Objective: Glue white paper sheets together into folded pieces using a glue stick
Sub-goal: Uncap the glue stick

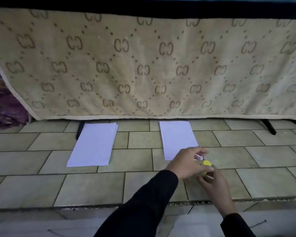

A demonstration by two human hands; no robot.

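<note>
Glue stick (206,165) (yellow) is gripped in R hand (214,183), just by near corner of R sheet (177,139) on floor. L hand (186,161) is curled over its top; hold can't be told. L sheets (94,144) lie flat, unfolded. Gluing judged not yet started.

both arms in black sleeves (143,199) reach forward; right hand (214,183) grips a yellow cylindrical glue stick (206,163), left hand (184,164) curls fingers at its top.
</note>
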